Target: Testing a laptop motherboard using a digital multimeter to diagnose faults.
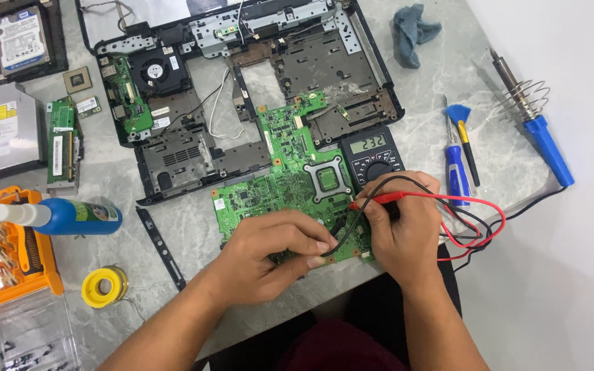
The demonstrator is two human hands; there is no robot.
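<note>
Under the left hand [269, 257] pinching a black probe and right hand [397, 230] gripping a red-tipped probe, the green motherboard [290, 185] risks a slipped tip shorting neighbouring contacts.

Bare forearms, no sleeves; no rings, watch; dark red garment below.

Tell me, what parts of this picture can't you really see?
All in the head view:
- Probe tips: covered by the left hand and right hand, so where they touch the green circuit board stays hidden.
- Board's near edge: under both hands.
- Multimeter lower part: behind the right hand.
- Clear plastic box: cut off by the bottom-left edge.
- Tiny board parts: too small to tell.
</note>
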